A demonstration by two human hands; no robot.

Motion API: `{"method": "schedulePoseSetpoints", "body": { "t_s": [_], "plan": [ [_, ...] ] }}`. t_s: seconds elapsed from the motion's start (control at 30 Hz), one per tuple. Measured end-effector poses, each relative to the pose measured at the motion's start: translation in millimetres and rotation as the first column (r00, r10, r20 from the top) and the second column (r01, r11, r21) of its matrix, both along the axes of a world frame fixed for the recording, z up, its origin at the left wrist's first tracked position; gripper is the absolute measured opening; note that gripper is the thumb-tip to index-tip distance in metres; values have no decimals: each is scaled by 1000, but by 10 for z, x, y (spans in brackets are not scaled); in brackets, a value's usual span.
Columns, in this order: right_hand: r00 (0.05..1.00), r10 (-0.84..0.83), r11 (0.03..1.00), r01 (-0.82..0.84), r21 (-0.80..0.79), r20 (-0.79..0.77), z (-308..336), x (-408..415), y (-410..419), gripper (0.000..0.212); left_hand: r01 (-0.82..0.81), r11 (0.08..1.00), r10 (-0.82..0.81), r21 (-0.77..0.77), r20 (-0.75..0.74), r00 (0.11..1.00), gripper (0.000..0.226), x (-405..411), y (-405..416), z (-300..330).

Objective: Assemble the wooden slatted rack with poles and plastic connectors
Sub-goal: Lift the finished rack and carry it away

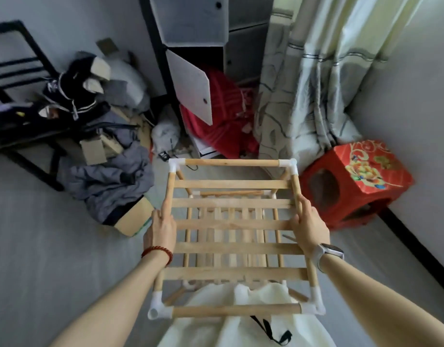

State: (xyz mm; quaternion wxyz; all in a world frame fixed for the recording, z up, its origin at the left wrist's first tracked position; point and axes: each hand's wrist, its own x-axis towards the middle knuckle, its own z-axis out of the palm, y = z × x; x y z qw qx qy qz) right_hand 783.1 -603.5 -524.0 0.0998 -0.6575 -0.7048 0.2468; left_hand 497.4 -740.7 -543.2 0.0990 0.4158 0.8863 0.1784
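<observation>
Left: clothes pile [108, 176] crowded the floor [40, 246] beside the rack [231, 224].
Right: red stool [356, 184] stood near.
Near-left floor: open.

Wooden slatted rack [232, 225] upright, two tiers, white corner connectors [289, 164]

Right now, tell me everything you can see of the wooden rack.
The rack is pale wood: round poles joined at the corners by white plastic connectors, flat slats across the top, a second slatted level below. The left hand and right hand hold its side poles. The red stool stands apart, right.
</observation>
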Motion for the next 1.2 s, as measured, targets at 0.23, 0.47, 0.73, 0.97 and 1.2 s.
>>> {"method": "schedulePoseSetpoints", "body": {
  "t_s": [0.23, 0.47, 0.73, 0.97, 1.2],
  "plan": [
    [951, 307, 951, -304, 58, -39, 2, -1428, 200, 54, -328, 944, 329, 28, -48, 943, 57, -859, -623, 118],
    [729, 681, 732, -678, 68, -59, 49, -2750, 14, 53, -673, 740, 669, 24, -134, 731, 60, -1138, -1481, 246],
    [331, 943, 333, -939, 86, -30, 92, -4015, -988, 55, -935, 353, 935, -13, -40, 353, 50, -998, -2791, 202],
    [-56, 998, -59, -992, 107, 35, 51, -4953, -2623, 54, -999, -34, 998, -38, 59, -37, 42, -810, -4166, 67],
    [-326, 945, -324, -944, 69, -25, -26, -5534, -4542, 54, -950, -307, 948, -54, 71, -310, 43, -650, -5595, 32]
  ]
}}
